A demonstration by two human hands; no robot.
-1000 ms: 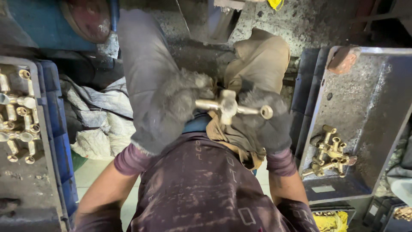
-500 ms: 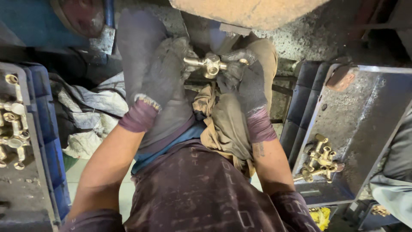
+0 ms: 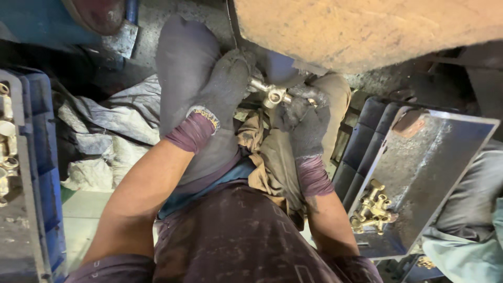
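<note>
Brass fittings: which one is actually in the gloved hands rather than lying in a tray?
The single brass fitting at top centre, gripped between the left hand and right hand. The others lie loose in the right metal tray and left crate.

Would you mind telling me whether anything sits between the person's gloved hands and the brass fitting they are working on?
Nothing visible does. The left hand and the right hand, both in grey gloves, already grip the brass fitting from either side, just below the large tan wheel. Only the glove fabric lies between the fingers and the metal.
</note>
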